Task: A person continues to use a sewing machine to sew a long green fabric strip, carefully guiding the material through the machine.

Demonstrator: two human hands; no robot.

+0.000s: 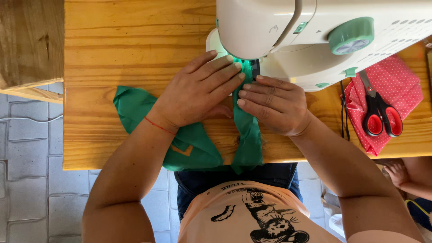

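A strip of green fabric (pixel 135 105) lies across the wooden table (pixel 135 40) and runs under the head of a white sewing machine (pixel 279 27). My left hand (pixel 195 92) lies flat on the fabric, fingers stretched toward the needle area. My right hand (pixel 274 103) presses flat on the fabric from the right, fingertips beside the narrow green strip. The needle is hidden behind the machine head and my fingers. The fabric's loose end hangs over the table's near edge.
Red-handled scissors (pixel 380 114) rest on a red dotted cloth (pixel 396 81) at the right. A black cord (pixel 344 112) hangs beside it. A mint dial (pixel 351 36) sits on the machine. Another person's hand (pixel 398 173) shows at the lower right. Grey floor tiles (pixel 27 171) lie at the left.
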